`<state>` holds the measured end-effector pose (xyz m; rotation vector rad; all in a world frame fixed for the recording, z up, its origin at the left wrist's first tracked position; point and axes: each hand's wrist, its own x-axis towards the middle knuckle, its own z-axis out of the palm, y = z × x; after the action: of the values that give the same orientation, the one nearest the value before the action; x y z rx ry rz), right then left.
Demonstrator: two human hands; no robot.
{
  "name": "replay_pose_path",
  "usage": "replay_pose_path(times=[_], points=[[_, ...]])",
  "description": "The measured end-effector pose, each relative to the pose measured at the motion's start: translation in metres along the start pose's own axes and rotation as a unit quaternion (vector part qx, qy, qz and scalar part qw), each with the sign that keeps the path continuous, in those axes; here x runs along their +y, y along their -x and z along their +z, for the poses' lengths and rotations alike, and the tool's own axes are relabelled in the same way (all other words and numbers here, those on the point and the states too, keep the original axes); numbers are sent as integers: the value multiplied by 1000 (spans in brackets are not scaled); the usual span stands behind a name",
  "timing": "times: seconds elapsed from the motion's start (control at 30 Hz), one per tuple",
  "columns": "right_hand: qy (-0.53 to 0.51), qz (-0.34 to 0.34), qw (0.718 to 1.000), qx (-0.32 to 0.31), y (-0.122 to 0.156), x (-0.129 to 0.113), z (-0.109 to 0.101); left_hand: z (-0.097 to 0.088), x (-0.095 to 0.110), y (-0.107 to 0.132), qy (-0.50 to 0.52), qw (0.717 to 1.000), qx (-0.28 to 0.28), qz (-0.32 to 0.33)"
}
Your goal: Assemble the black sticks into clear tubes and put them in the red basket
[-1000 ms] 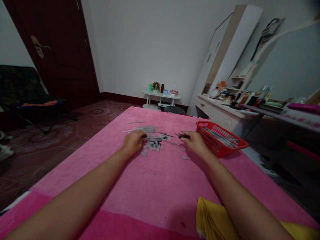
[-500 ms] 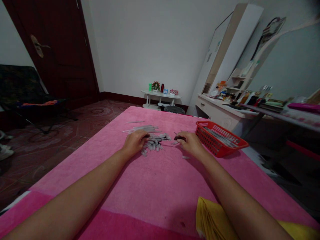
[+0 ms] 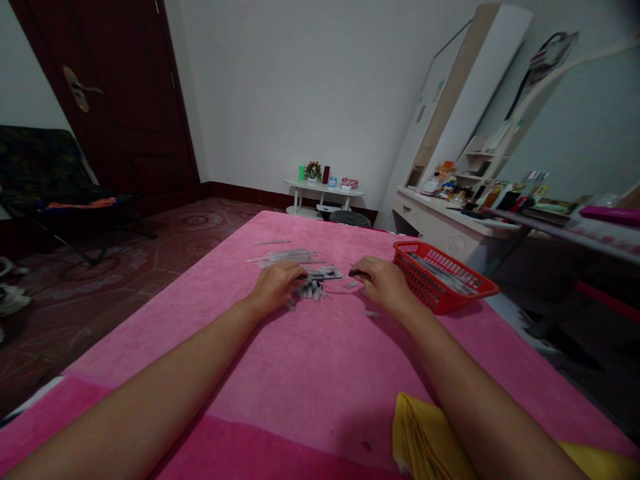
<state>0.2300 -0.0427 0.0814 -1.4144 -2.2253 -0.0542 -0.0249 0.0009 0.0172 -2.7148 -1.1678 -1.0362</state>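
My left hand [image 3: 279,285] rests at the left side of a heap of short whitish and dark pieces [image 3: 315,287], its fingers closed together. What they hold, if anything, is hidden. Across a small gap, my right hand [image 3: 384,281] pinches something small and dark that I cannot identify. Behind the left hand lies a bundle of slim, pale, translucent sticks [image 3: 294,255], with one thin stick [image 3: 273,241] apart from it. A small pale piece [image 3: 372,313] lies by itself below my right hand, and another small piece [image 3: 351,285] is near its fingertips.
A red plastic basket [image 3: 440,299] with several slim sticks inside stands right of my right hand. The surface is covered by a pink cloth [image 3: 300,373]. A folded yellow cloth [image 3: 425,437] lies under my right forearm. Beyond are a white side table [image 3: 325,189] and a dressing table [image 3: 440,217].
My left hand has shifted slightly right along the heap. My right hand stays in nearly the same place with its fingers pinched. The view has tilted a little.
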Motion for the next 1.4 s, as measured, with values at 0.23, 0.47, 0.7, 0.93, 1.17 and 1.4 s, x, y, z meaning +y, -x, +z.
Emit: replay_pose_path(times=[0.23, 0.47, 0.7, 0.93, 1.17, 1.4], points=[[-207, 61, 966, 140, -1, -17, 25, 10, 0, -6, 176, 969, 129, -116], [-134, -4, 990, 52, 9, -16, 59, 10, -15, -11, 286, 877, 300, -242], [-31, -132, 988, -68, 9, -33, 72, 12, -11, -12, 324, 865, 302, -235], [7, -166, 981, -102, 10, -31, 75, 16, -16, -11, 333, 859, 305, -239], [57, -66, 995, -42, 15, -5, 68, 17, -17, -11, 333, 862, 305, -229], [89, -20, 995, 38, 13, -4, 64, 16, -16, -11, 316, 870, 297, -235]])
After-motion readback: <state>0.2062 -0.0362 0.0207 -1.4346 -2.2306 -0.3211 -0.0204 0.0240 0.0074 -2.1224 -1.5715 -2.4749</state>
